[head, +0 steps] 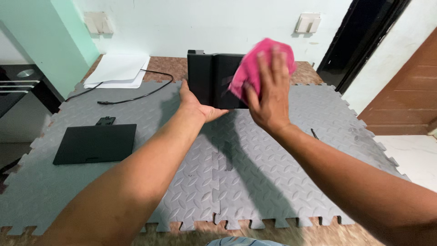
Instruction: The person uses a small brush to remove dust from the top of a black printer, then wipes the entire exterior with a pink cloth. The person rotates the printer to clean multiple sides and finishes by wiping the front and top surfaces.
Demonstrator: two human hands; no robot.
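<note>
A grey foam mat [255, 182] covers the table. At its far middle, the left hand [195, 107] grips a stiff, smooth black box [209, 79] by its lower edge; the right hand [268, 98] presses a soft pink cloth [255, 64] against it.

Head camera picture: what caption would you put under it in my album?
Left hand steadies an upright black box while right hand presses a pink cloth against it.

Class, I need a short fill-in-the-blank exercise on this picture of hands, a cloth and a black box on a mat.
1. The right hand presses a ____ cloth against the black box.
2. The left hand steadies the box at its ____ edge.
3. The flat black panel lies on the ____ foam mat.

Missing words: pink; bottom; grey
</note>
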